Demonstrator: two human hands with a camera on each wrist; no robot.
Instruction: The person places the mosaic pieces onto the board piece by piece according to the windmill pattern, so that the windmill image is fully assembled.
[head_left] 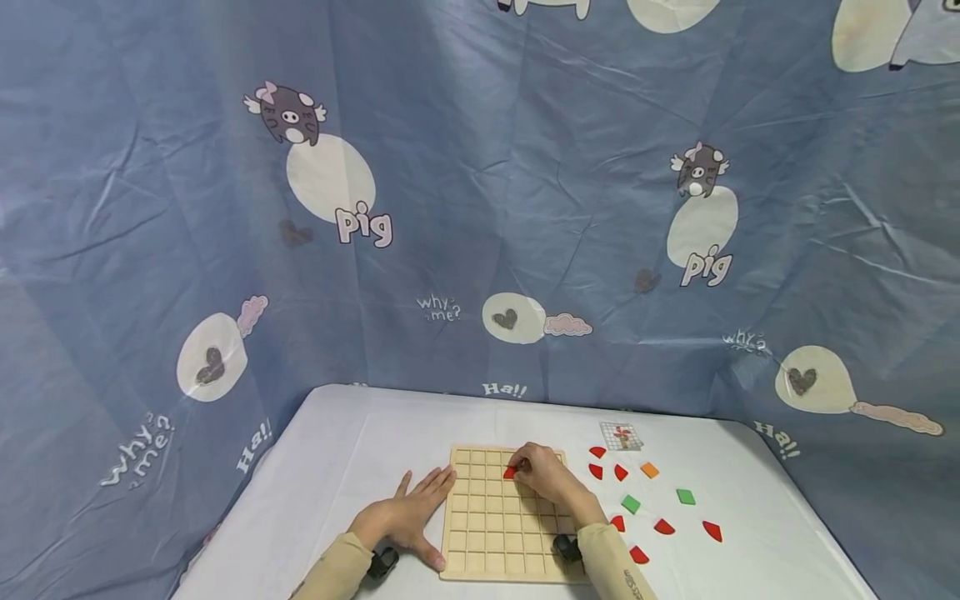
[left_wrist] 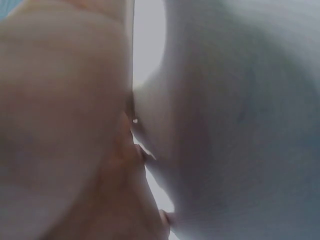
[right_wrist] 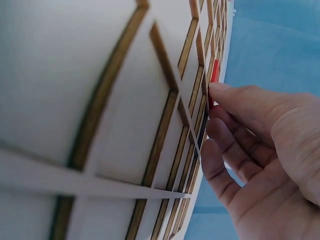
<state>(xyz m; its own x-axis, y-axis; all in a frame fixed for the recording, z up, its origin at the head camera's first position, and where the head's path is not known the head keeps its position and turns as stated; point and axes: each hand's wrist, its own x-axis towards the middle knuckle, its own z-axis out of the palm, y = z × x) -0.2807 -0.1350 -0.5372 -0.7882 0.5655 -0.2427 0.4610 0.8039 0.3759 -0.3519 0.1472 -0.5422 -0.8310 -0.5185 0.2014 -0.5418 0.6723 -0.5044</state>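
Wooden grid board (head_left: 477,523) lies on the white table (head_left: 360,450), its right near part covered by the right forearm and a black wrist device (head_left: 567,548). Left hand (head_left: 412,512) spread beside the board, fingers straight and apart, gripping nothing; fingertips and thumb at the left edge. Left wrist view dim and blurred: skin and pale patches only, contact not readable there

Right hand (head_left: 543,472) over the far part of the board, pinching a red piece (head_left: 510,472). Most of the piece is behind the fingers, its outline incomplete; the right wrist view gives it as a thin red strip at the thumb, index tip hidden. Cannot tell whether it sits fully in a cell

Right of the board: loose red pieces (head_left: 664,527), with rounded edges, scattered near and far; two green squares (head_left: 686,497); one orange square (head_left: 649,470). Right sleeve (head_left: 611,560) runs close by the nearer reds, possibly overlapping them. Far right, a gridded card (head_left: 622,436) with a red figure, detail too small. Both sleeves cut off at the near edge of view
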